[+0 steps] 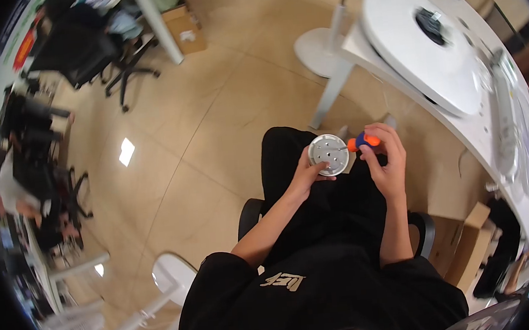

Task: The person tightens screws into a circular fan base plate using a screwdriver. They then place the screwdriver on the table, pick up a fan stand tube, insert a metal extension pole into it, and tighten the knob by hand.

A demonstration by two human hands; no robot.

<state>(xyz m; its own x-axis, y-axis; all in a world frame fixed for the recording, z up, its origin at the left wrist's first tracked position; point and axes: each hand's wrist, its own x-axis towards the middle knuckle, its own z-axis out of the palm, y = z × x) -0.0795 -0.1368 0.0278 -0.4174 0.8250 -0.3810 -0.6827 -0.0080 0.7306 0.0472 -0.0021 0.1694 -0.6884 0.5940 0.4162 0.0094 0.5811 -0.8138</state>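
Observation:
My left hand (308, 172) grips a round white disc-shaped part (329, 153) by its edge, with the thumb over its face. Several small holes or screws dot that face. In my right hand (388, 158) is a screwdriver (363, 141) with an orange and blue handle, pinched between the fingers. Its thin shaft points left and reaches over the right side of the disc. Whether the tip sits in a screw is too small to tell. Both hands are above my lap, over black trousers (288, 150).
To the right stands a white table (355, 47) bearing a large white round plate (392, 40). A white stand with a round base (314, 54) is on the floor beyond. Cardboard boxes (467, 248) lie at lower right. An office chair (78, 52) stands at upper left.

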